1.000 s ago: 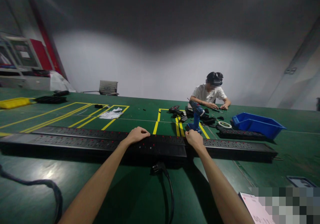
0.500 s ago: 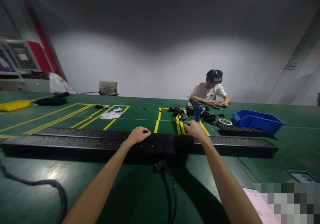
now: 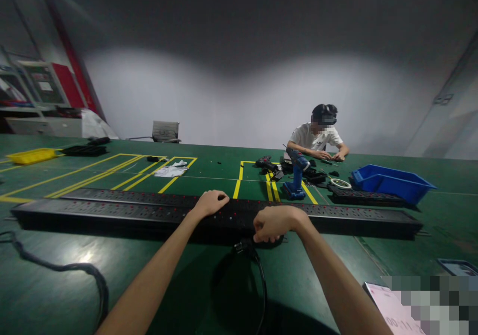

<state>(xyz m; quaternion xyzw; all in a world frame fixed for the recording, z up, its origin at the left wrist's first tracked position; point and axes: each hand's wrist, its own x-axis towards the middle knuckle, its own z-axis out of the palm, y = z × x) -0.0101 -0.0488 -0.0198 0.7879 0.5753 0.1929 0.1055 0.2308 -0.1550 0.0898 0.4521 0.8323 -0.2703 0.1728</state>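
Observation:
Two long black power strips with rows of sockets lie across the table. The front power strip [image 3: 112,218] sits before the rear power strip [image 3: 366,219]. My left hand [image 3: 209,203] rests on top of the front one, fingers curled over its far side. At that strip's right end, my right hand [image 3: 274,222] is closed, knuckles up and fingertips down by the near edge; what it pinches, if anything, is hidden. Just below lies a black plug [image 3: 242,247] with its cord running toward me.
Beyond the strips stand a blue cordless drill [image 3: 296,175] and a blue bin [image 3: 392,181]. White gloves [image 3: 172,169] lie left of centre. A thick dark cable [image 3: 67,267] is at front left, a phone [image 3: 392,305] at front right. A co-worker [image 3: 317,136] sits opposite.
My right hand has come down and nearer, from above the rear strip to the front strip's right end. My left hand stays on the strip. The view has shifted slightly.

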